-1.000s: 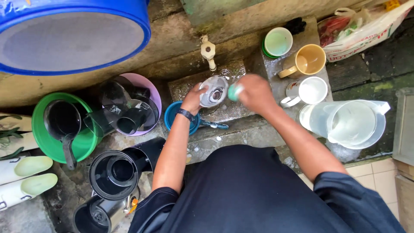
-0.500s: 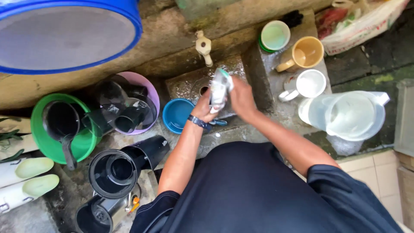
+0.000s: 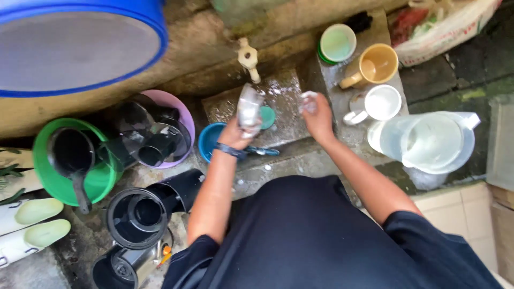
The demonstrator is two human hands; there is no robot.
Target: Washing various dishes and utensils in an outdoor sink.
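Left hand (image 3: 235, 134) at frame centre: fingers clenched around clear glass tumbler (image 3: 249, 107), held under beige tap (image 3: 248, 58). Right hand (image 3: 319, 115): fingers pinching small soapy sponge (image 3: 308, 99).

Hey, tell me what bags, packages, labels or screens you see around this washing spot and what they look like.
Plastic bag: top right corner, on the ground beyond the yellow mug; crumpled, whitish, with something red and green showing inside.
No screens or signs in view, and no labels that can be made out.
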